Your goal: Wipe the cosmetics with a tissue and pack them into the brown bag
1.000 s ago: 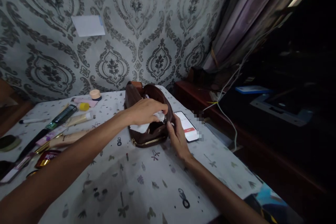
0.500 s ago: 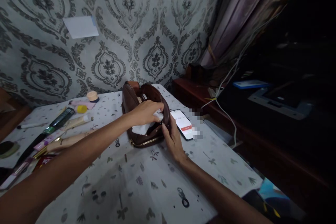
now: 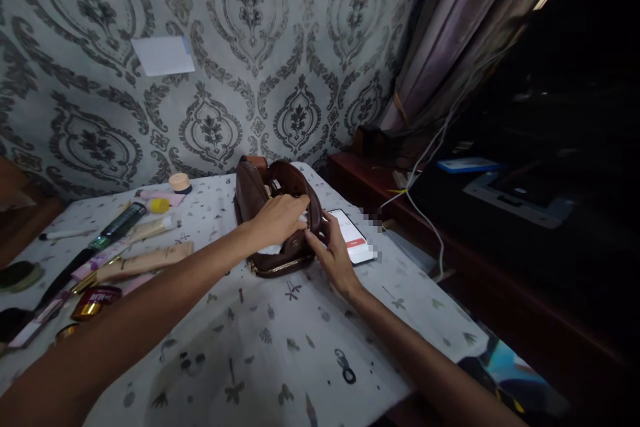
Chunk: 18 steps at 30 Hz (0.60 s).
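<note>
A brown zip bag (image 3: 253, 192) stands open on the patterned tablecloth, its brass zip facing me. My left hand (image 3: 281, 219) reaches into the opening, fingers curled on a crumpled white cloth (image 3: 273, 249). Only bits of that cloth show, below the palm and by the fingertips; the rest is hidden in the bag. On the bag's right side, my right hand (image 3: 336, 259) grips the rim between thumb and fingers. A phone (image 3: 354, 240) with a lit screen lies just behind this hand, partly covered by it.
Cosmetics lie at the left: a dark green tube (image 3: 123, 223), a beige tube (image 3: 150, 261), a red jar (image 3: 96, 301), a yellow-capped tube (image 3: 159, 205) and a small round jar (image 3: 180, 183). White cables (image 3: 425, 213) hang over the dark red furniture (image 3: 360, 177) at the right.
My left hand has pushed deeper into the bag with the white cloth, so less of it shows. My right hand stays on the rim. The view has shifted slightly.
</note>
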Each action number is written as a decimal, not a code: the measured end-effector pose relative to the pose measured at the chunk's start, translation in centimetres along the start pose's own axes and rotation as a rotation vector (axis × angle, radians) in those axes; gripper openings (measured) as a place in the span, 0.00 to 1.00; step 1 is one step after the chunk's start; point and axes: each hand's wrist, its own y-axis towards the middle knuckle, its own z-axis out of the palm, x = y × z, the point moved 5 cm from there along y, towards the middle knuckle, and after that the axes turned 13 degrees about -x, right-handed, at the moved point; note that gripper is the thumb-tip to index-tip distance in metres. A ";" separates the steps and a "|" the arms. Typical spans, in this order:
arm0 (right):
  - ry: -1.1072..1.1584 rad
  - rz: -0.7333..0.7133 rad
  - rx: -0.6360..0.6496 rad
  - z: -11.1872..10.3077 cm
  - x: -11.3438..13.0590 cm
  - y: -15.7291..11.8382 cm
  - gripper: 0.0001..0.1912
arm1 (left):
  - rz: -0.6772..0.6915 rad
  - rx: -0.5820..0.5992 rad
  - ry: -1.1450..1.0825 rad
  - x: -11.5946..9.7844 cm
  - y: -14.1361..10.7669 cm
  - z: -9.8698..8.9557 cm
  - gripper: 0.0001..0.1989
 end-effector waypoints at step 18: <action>-0.400 -0.017 -0.015 0.5 1.3 3.7 0.37 | 0.001 -0.150 -0.230 1.4 -0.5 -3.4 0.06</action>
